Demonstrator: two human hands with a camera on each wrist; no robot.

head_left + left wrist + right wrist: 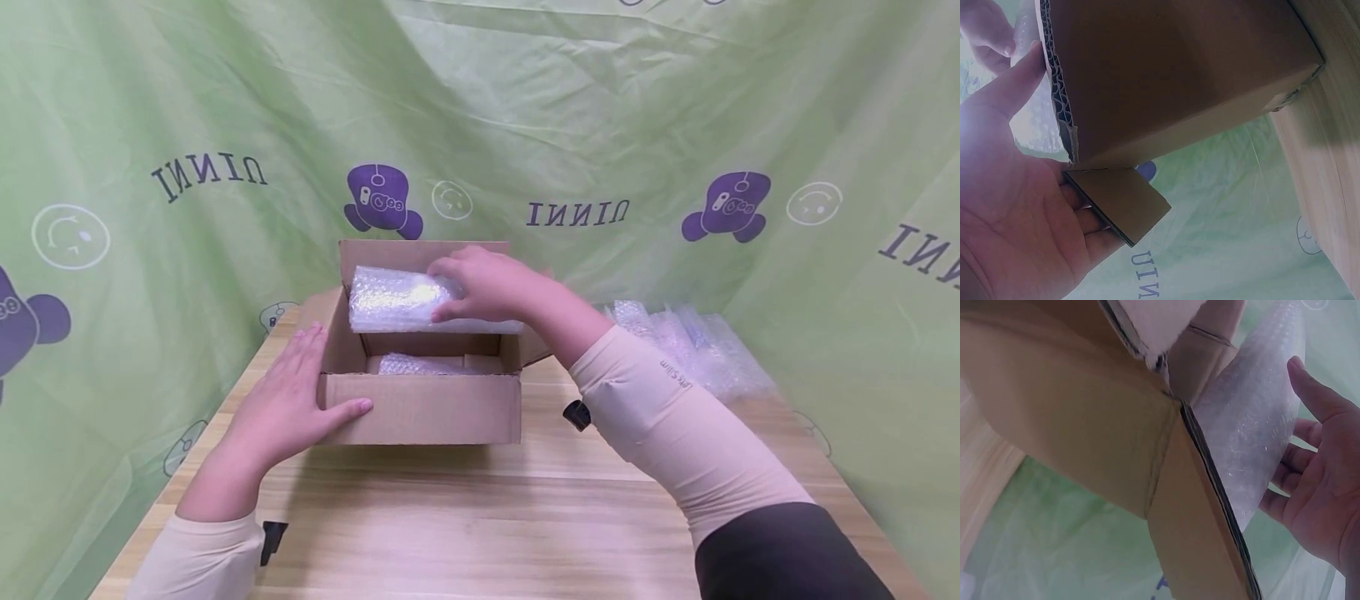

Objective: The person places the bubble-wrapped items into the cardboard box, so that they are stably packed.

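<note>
Bubble-wrap bundle (393,300) lies toward nine o'clock from our right hand (480,287), gripped by it; our outstretched left hand (285,404) touches the box (442,410).

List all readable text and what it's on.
"INNIU", left to right as seen, letters appear inverted: light-green fabric backdrop, purple print, repeated; cut off at the head view's right edge.
"Let's Slim", small, apostrophe uncertain: beige fabric right sleeve.
Purple fragment on the backdrop, bottom of the right wrist view: too partial to read.
Brown cardboard box, clear bubble-wrap package: no readable text.
</note>
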